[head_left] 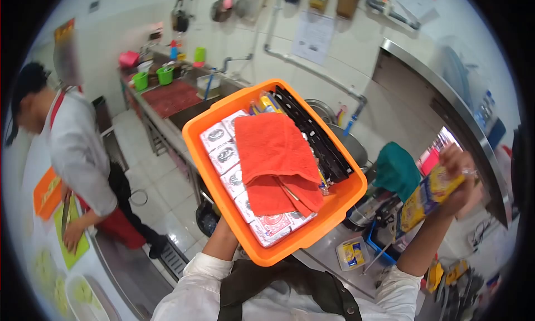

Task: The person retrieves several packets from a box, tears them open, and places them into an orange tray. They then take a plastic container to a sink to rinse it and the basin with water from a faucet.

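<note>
An orange plastic tub (340,201) is held up in front of me. My left forearm runs beneath its near left side, and the tub hides that hand and its fingers. Inside lie rows of small white printed boxes (227,156), a folded red cloth (270,145) on top of them, black plastic strips (315,131) and some yellow packets (270,103). Off to the right of the tub, my right hand (458,173) is closed around the upper end of a yellow-and-blue packet (424,201), which hangs at a slant.
On the left, a co-worker (83,148) holds a knife over a green cutting board (72,237). A sink counter (167,98) with green cups stands behind. At right are a teal cloth (397,167), a small container (352,254) with yellow packets, and a metal-edged wall opening (446,92).
</note>
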Motion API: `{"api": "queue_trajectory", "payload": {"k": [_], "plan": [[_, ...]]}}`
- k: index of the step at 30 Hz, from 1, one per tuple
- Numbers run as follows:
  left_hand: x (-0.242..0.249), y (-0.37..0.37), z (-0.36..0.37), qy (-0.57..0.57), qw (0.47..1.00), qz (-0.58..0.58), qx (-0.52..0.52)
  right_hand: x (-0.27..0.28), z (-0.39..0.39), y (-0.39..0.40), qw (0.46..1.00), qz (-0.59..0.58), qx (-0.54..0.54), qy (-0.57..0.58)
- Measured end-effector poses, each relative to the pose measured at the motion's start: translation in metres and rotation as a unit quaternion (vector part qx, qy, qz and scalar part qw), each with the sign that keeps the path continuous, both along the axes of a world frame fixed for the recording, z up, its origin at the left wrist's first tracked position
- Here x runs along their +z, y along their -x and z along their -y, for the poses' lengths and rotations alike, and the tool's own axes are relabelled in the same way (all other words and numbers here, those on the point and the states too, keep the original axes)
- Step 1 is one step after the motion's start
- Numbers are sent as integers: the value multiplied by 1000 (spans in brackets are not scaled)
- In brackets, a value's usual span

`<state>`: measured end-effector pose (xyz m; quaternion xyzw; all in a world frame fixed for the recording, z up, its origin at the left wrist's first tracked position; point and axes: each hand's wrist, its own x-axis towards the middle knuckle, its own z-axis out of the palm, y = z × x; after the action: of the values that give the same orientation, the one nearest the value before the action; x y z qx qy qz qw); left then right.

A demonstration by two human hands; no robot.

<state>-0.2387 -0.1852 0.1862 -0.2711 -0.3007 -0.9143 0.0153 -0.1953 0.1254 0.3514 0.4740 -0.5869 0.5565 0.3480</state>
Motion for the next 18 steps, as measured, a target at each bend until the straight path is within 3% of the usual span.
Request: {"api": "queue_trajectory", "payload": {"k": [1, 3, 5, 7, 10, 15, 17, 18], "plan": [[0, 3, -2, 7, 1000, -7, -16, -11, 3, -10, 991, -24, -128, -29], [3, 10, -12, 20, 999, -19, -47, -51, -15, -18, 961, 60, -223, -149], [5, 20, -28, 36, 996, -29, -75, -70, 13, -30, 930, 96, -310, -170], [9, 25, -42, 51, 993, -42, -103, -82, 17, -26, 902, -52, -371, -213], [11, 29, -53, 68, 986, -73, -136, -83, 26, -32, 870, -99, -406, -261], [28, 56, -60, 77, 969, -143, -186, -63, 29, -49, 816, -124, -519, -220], [47, 82, -70, 72, 966, -154, -195, -43, 23, -44, 761, -201, -591, -176], [66, 101, -73, 71, 966, -155, -195, -33, 14, -36, 789, -217, -563, -117]]}}
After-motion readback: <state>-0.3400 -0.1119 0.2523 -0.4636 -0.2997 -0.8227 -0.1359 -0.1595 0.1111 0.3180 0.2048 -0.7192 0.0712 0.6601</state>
